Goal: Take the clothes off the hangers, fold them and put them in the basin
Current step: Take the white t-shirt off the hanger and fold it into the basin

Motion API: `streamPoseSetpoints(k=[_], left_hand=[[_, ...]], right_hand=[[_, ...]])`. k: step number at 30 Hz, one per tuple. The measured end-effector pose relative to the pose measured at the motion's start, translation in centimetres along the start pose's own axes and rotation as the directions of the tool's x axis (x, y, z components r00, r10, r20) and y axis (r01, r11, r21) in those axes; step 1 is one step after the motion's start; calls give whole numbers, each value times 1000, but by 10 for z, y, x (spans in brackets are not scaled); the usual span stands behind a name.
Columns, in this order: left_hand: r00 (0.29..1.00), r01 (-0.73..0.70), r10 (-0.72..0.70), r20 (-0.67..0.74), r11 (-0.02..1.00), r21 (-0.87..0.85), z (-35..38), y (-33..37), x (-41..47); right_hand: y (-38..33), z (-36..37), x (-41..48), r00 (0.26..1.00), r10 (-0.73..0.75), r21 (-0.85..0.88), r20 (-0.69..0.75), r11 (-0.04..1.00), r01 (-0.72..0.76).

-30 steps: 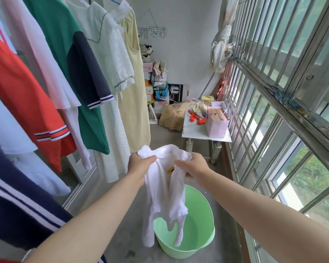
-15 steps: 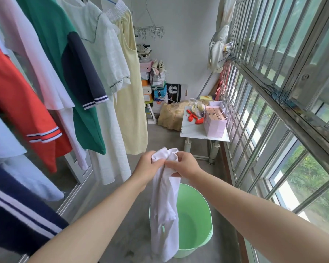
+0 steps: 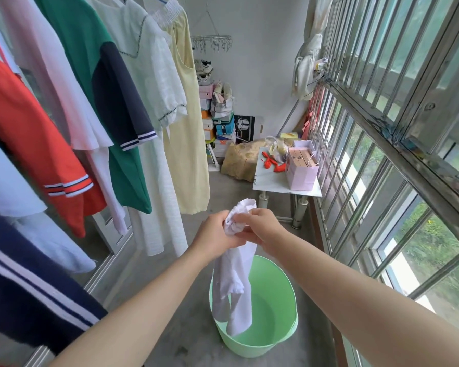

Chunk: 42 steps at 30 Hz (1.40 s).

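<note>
- Both hands meet in front of the body. The left hand (image 3: 216, 233) and the right hand (image 3: 264, 225) touch each other, and the fingers of each are curled round the bunched top of a white garment (image 3: 233, 282).
- A small tuft of the cloth sticks up above the hands. The rest hangs down from them in a narrow, doubled strip.
- The strip's lower end dangles inside the mouth of the green basin (image 3: 284, 292). Whether it touches the bottom cannot be told.
- The green basin stands on the concrete floor (image 3: 170, 287), right below the hands.
- On the left a row of clothes hangs close together: a navy garment (image 3: 24, 287) nearest, then a red shirt (image 3: 32, 133), a green shirt (image 3: 90, 62) with a navy sleeve, a white dress (image 3: 149, 83) and a pale yellow dress (image 3: 188, 133) farthest away.
- Beyond the basin, against the barred window (image 3: 382, 133), a small white table (image 3: 273, 185) carries a pink paper bag (image 3: 301, 173).
- Boxes (image 3: 220, 125) are stacked against the far wall.
</note>
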State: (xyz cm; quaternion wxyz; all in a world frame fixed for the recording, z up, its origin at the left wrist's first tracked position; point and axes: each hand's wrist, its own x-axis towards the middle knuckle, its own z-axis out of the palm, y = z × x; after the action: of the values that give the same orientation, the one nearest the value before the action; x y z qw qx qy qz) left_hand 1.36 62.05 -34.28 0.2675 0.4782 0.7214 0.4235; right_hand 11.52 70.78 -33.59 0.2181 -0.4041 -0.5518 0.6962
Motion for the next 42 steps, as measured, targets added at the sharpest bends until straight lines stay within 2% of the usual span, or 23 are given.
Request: streamPoseSetpoints(k=[3,7,11,15,19,22,24,27,29,34,38,40,42], left_hand=[[996,-11,23,-82,990,143,2,0,3],[995,-34,51,-89,983,182,6,-1,8],[994,30,-22,-108,997,74,6,-5,9],[996,32,-33,-78,999,-17,-2,-2,11],[1000,17,-17,-1,997,-75,-25,2,18],[999,-16,22,36,990,-142,-46,4,19],[997,-23,33,64,987,-160,-57,7,18],[987,-40,63,145,986,-160,-70,8,16],[980,-60,80,184,992,-112,-77,7,13],[985,-84,95,147,993,-82,-98,-4,9],[994,-22,43,104,980,-199,-102,-6,5],[995,-2,30,96,961,-278,-101,-3,6],[996,0,29,85,946,-323,-99,1,6]], right_hand=[[-8,3,-1,1000,10,37,9,999,-11],[-13,1,-2,999,5,11,49,1000,-6],[-11,2,-3,997,5,-43,77,999,-2],[-12,3,-5,995,8,-120,95,993,3],[-12,-3,0,997,-78,-118,-14,990,76],[-4,-21,12,982,-161,-254,-96,958,132],[0,-33,16,992,-118,-291,-36,951,103],[-1,-37,17,977,-10,-268,211,961,68],[-1,-37,17,950,-54,-214,308,969,124],[-6,-31,15,930,-200,-100,309,965,241],[-8,-23,9,917,-241,12,319,968,251],[-9,-25,6,898,-240,73,369,971,229],[-6,-29,2,879,-178,22,442,982,188]])
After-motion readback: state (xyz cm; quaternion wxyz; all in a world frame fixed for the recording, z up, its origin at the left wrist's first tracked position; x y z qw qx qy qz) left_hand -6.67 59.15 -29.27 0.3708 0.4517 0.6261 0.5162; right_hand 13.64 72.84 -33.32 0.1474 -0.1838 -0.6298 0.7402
